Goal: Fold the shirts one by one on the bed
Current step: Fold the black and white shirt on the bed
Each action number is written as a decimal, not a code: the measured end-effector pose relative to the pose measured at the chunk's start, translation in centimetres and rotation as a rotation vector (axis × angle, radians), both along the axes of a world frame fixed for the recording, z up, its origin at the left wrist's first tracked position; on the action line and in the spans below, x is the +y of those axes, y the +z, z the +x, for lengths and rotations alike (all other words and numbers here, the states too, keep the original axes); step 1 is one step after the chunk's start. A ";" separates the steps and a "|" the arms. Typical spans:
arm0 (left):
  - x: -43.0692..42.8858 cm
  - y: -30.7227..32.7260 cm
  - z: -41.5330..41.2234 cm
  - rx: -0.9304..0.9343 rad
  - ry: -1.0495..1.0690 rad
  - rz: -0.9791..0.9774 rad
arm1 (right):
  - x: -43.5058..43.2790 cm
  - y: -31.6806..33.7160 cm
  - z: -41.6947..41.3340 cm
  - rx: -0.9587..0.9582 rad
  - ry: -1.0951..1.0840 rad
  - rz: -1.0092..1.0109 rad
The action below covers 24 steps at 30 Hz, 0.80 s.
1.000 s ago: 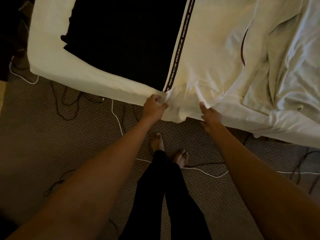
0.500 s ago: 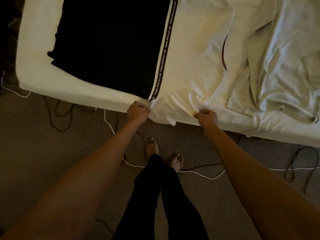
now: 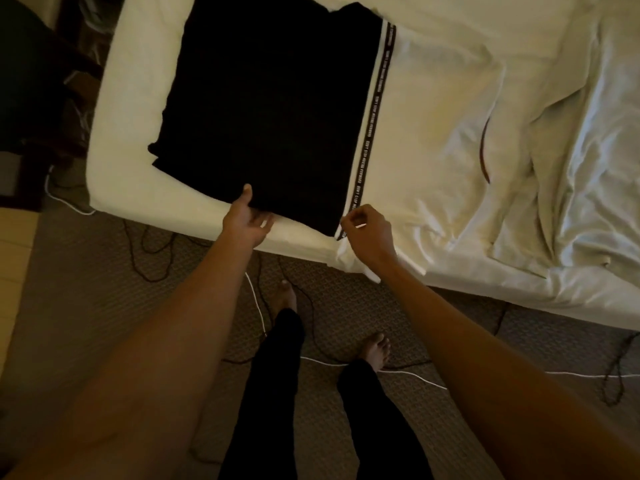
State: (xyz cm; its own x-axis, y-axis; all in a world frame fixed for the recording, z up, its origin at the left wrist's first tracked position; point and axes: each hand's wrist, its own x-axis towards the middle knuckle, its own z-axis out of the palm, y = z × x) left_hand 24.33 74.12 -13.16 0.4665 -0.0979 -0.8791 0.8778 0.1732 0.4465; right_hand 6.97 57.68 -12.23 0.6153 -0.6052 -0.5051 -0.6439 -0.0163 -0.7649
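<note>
A shirt lies flat on the bed (image 3: 124, 140), with a black part (image 3: 270, 109) on the left and a white part (image 3: 429, 119) on the right. A black stripe with white lettering (image 3: 372, 123) runs between the two parts. My left hand (image 3: 247, 220) grips the black part's near hem, thumb on top and fingers under the fabric. My right hand (image 3: 367, 233) pinches the hem at the near end of the stripe, at the bed's edge. Whether the two parts are one shirt or two cannot be told.
Crumpled pale garments (image 3: 571, 161) lie heaped on the right of the bed. Dark and white cables (image 3: 256, 306) trail over the carpet around my bare feet (image 3: 375, 348). Dark furniture (image 3: 31, 81) stands left of the bed.
Both hands let go of the white hem right of the stripe and shifted left. The left hand now holds the black hem; the right one pinches at the stripe's end.
</note>
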 end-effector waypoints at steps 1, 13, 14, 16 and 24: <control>0.5 -0.1 1.3 0.009 0.047 -0.020 | 0.6 -0.3 1.6 -0.006 0.018 -0.011; 10.6 -0.8 15.9 -0.005 0.103 0.130 | 5.5 -2.3 20.0 -0.051 0.134 -0.223; 11.4 -0.8 15.8 -0.006 0.079 0.165 | 6.0 -2.5 21.0 -0.032 0.146 -0.248; 12.7 -0.6 15.6 -0.003 0.035 0.219 | 6.8 -3.0 22.1 0.048 0.185 -0.292; 16.0 -1.7 17.9 -0.132 -0.212 0.434 | 7.7 -4.4 19.5 0.337 0.507 -0.368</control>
State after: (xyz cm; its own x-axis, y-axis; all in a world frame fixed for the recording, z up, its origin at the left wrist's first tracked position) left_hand 42.24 90.10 -14.85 0.5859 0.1592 -0.7946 0.8048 -0.2294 0.5474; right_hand 26.44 65.40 -16.60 0.7124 -0.4538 -0.5353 -0.6892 -0.5959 -0.4122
